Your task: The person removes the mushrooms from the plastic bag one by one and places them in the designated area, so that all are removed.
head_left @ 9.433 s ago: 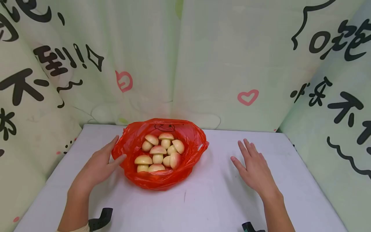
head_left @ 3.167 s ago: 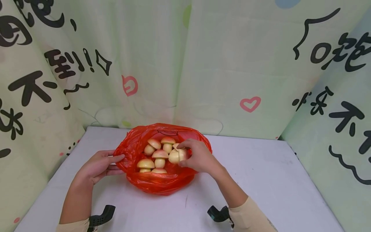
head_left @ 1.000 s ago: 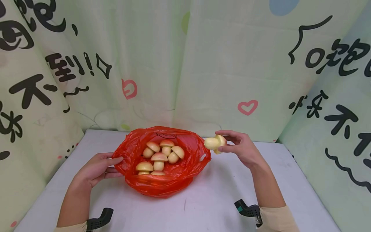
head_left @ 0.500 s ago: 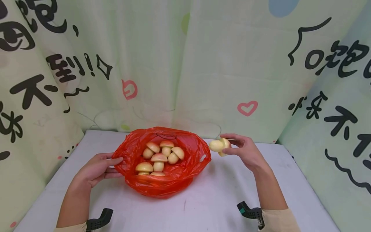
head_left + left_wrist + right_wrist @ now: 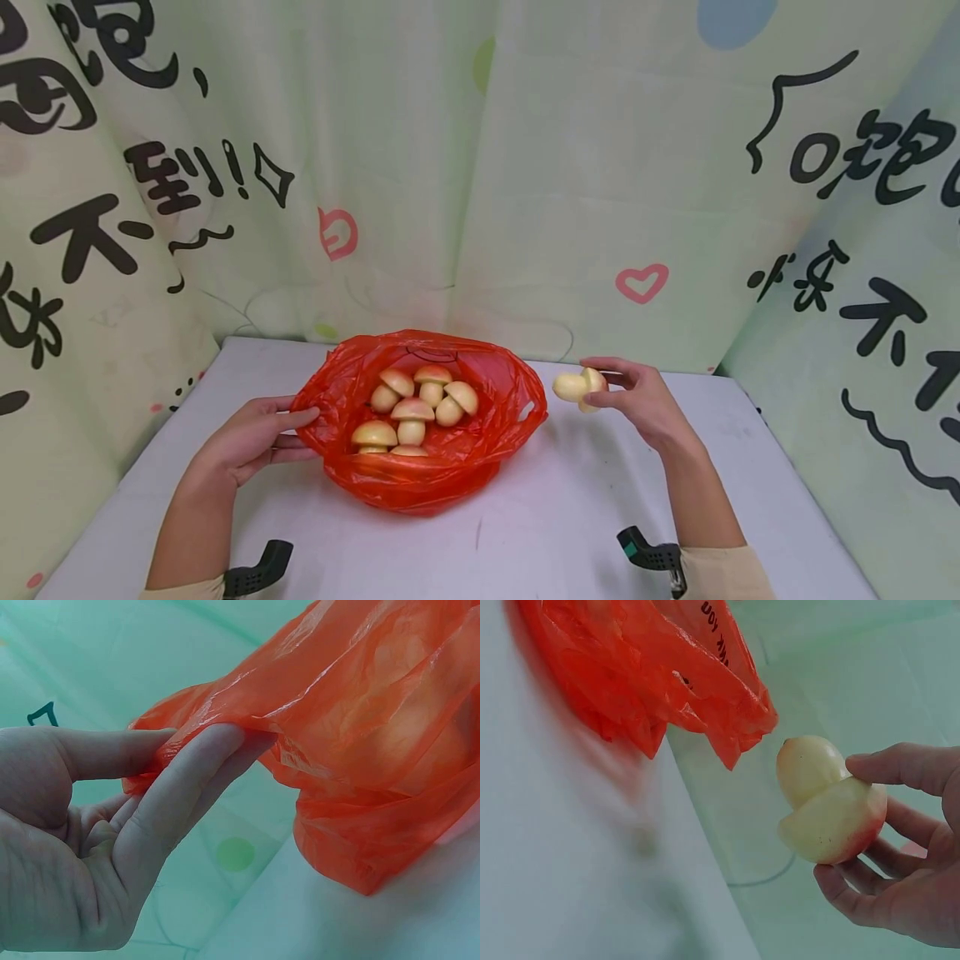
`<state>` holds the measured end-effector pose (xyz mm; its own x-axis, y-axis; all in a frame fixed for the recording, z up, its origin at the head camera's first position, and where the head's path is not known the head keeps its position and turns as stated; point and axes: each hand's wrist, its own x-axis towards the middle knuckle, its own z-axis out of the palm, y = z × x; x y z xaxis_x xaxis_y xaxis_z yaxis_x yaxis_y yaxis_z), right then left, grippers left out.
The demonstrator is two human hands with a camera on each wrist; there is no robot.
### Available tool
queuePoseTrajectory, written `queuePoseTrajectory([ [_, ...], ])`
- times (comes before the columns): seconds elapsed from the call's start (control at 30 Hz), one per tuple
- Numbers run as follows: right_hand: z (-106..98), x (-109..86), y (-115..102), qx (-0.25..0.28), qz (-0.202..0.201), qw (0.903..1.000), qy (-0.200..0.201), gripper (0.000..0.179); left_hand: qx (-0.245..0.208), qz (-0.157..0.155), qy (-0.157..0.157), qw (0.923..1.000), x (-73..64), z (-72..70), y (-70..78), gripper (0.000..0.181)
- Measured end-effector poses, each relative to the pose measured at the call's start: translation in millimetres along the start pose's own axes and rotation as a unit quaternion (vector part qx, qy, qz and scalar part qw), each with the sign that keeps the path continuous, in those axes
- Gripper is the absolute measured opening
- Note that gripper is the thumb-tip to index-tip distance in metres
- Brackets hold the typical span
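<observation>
A red plastic bag (image 5: 420,487) stands with its mouth spread wide on the white table. Several toy mushrooms (image 5: 411,408) with pale stems and pinkish-yellow caps lie inside it. My left hand (image 5: 251,437) pinches the bag's left edge between thumb and fingers, which the left wrist view shows close up. To the right of the bag, my right hand (image 5: 637,400) grips one toy mushroom (image 5: 572,387) by its cap, the stem pointing left toward the bag. In the right wrist view this mushroom (image 5: 817,817) is above the table, thumb on one side and fingers on the other.
The white table (image 5: 480,567) ends at a pale green curtain (image 5: 570,208) behind, with more curtain at both sides. The bag's right handle flap (image 5: 528,408) sticks out toward my right hand. A black wrist mount (image 5: 258,568) sits on each forearm.
My right hand, open beside the bag at first, reached in, gripped a mushroom and lifted it out. It has since moved rightward and slightly down. My left hand has come to pinch the bag's edge.
</observation>
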<state>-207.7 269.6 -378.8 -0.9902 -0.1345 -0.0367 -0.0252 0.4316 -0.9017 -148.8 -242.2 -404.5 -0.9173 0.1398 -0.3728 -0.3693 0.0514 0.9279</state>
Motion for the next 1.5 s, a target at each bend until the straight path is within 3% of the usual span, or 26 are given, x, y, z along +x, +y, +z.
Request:
queuePoseTrajectory([
  [0.73, 5.4, 11.6, 34.3, -0.061, 0.076, 0.995, 0.022, 0.05, 0.004, 0.002, 0.003, 1.0, -0.9, 0.9, 0.9, 0.063],
  [1.5, 16.1, 16.0, 50.3, -0.105, 0.099, 0.9893, 0.021, 0.052, 0.007, 0.007, 0.009, 0.9999, -1.6, 1.1, 1.0, 0.063],
])
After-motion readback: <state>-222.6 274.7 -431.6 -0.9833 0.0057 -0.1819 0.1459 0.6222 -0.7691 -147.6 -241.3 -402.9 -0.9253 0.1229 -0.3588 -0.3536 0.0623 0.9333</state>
